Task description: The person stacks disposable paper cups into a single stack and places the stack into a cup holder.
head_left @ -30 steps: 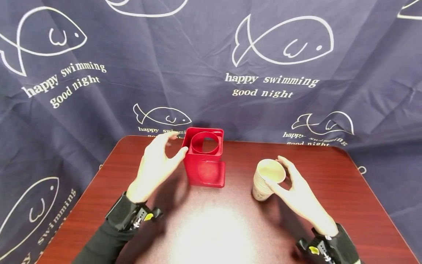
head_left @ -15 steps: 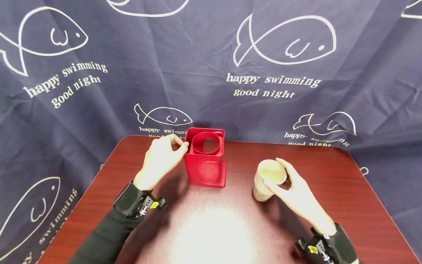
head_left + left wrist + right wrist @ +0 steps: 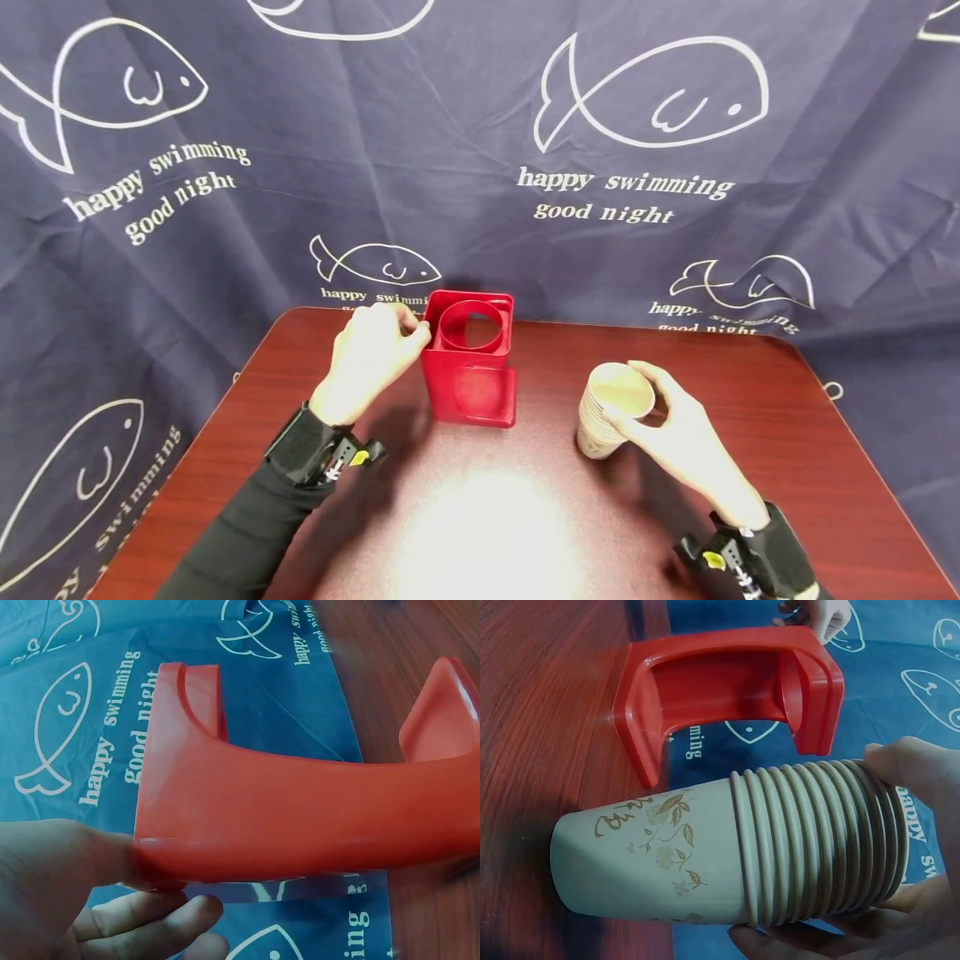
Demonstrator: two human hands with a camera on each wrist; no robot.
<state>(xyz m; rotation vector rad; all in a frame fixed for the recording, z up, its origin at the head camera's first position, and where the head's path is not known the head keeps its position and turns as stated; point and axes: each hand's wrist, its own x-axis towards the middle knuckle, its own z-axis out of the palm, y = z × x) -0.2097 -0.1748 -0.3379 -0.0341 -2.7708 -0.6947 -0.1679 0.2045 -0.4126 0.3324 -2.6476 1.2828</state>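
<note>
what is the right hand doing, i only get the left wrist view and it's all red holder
Observer: The right hand grips a stack of paper cups near its rims, standing on the table to the right of the holder.
Operator: are the cups plain
Observer: No, the right wrist view shows a brown leaf print on the outermost cup.
Operator: is the holder's top closed
Observer: No, the head view shows a round opening in its top, with nothing in it.
Operator: where's my left hand on it
Observer: The left hand holds the holder's upper left corner.
</note>
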